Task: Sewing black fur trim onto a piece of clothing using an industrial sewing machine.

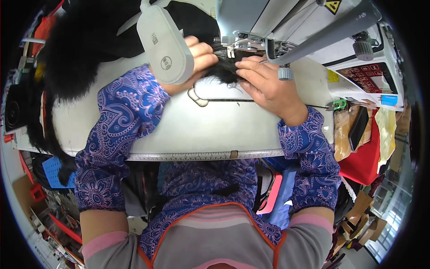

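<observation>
Black furry fabric (222,71) lies under the presser foot (230,52) of a sewing machine (244,18). My left hand (201,58) is left of the foot, its fingers closed on the fabric; a white lamp head (165,49) hides part of the hand. On the other side, my right hand (266,85) has its bent fingers pressed together on the fabric's right edge, close to the foot. Fur covers the fingertips in places. Just below both hands, a smooth plate (224,89) is set into the white tabletop (201,125).
More black fur (71,58) is heaped at the left and hangs over the table edge. A measuring tape (192,156) runs along the front edge. Green-handled snips (339,104) lie at the right, near a dark phone-like object (359,127) and red cloth (365,161).
</observation>
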`<state>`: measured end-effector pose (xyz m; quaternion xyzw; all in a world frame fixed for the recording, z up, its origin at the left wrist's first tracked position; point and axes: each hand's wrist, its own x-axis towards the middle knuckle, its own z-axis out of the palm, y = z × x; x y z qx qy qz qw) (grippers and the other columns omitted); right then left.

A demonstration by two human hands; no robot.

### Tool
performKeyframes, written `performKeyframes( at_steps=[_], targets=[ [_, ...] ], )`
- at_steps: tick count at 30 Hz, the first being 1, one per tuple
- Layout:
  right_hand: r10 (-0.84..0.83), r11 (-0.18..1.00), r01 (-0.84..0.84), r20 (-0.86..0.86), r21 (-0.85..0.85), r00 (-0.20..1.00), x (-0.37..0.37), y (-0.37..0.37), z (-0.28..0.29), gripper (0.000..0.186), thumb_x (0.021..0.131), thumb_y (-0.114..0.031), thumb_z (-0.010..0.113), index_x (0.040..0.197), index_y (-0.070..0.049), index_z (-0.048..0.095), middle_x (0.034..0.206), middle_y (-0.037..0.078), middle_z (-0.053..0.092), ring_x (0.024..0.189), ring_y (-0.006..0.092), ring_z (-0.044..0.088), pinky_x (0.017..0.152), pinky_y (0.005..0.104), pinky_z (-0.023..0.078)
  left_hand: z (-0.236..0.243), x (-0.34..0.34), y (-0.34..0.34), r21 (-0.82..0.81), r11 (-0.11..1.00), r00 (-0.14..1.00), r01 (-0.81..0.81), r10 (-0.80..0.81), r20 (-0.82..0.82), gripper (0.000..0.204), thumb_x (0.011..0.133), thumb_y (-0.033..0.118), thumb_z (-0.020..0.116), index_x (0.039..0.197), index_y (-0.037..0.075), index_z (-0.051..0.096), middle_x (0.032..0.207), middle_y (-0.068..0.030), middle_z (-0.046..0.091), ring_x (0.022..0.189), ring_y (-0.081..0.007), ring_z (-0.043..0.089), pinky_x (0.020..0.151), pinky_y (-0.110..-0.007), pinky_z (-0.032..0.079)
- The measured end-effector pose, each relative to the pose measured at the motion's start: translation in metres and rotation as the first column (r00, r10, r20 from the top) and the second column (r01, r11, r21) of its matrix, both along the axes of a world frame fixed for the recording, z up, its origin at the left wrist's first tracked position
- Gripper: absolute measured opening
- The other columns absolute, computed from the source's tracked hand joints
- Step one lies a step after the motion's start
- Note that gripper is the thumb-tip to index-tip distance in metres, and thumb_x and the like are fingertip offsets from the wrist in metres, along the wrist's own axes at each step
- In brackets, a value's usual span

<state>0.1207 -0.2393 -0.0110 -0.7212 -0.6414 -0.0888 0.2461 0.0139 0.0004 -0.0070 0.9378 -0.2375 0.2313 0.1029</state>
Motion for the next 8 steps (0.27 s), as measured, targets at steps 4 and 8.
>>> performKeyframes(
  at_steps=[4,8],
  targets=[
    [-0.029,1.0,0.029,0.003,-0.002,1.0,-0.004,0.003,0.006,0.029,0.073,-0.005,0.076,0.101,-0.003,0.069,0.111,0.008,0.067,0.107,0.0262,0.064,0.088,0.0359,0.053,-0.003,-0.002,0.016,0.092,0.996,0.996,-0.02,0.013,0.083,0.031,0.065,0.004,0.072,0.095,0.008,0.069,0.098,-0.0041,0.066,0.092,-0.0243,0.064,0.075,-0.036,0.055],
    [0.09,0.996,-0.09,0.011,-0.001,0.996,-0.009,0.004,0.003,0.031,0.075,-0.006,0.075,0.106,-0.008,0.07,0.12,0.01,0.065,0.113,0.03,0.062,0.099,0.0428,0.047,-0.004,-0.005,-0.006,0.111,0.991,0.993,0.074,-0.083,0.078,0.032,0.061,0.009,0.067,0.093,0.012,0.07,0.097,-0.006,0.066,0.098,-0.0274,0.063,0.082,-0.038,0.055]
  ],
)
